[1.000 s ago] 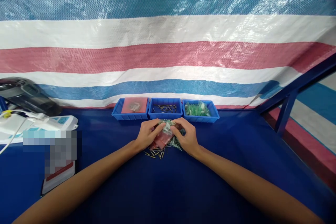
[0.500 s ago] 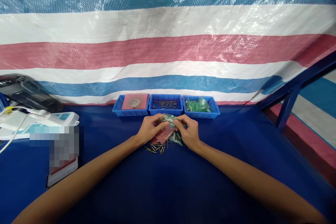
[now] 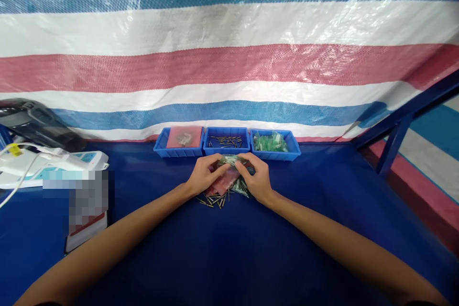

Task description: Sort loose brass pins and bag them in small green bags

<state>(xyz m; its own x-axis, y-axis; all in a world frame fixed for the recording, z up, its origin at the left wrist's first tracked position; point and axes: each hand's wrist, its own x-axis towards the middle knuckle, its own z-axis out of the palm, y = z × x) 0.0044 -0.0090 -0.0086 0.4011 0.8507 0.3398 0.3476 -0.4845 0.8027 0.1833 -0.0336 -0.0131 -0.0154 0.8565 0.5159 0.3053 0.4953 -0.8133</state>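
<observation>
While both hands meet over a heap of bags (image 3: 226, 182) and pins (image 3: 212, 200) on the counter (image 3: 229, 248), left hand (image 3: 203, 179) and right hand (image 3: 256, 180) each pinch a green bag (image 3: 233, 161), near three blue bins (image 3: 226, 142).

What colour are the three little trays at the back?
Bright blue. The three trays show best in the head view, beyond both hands.

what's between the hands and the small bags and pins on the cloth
Nothing visible. The left hand and right hand already touch the mixed pile of small bags and pins.
</observation>
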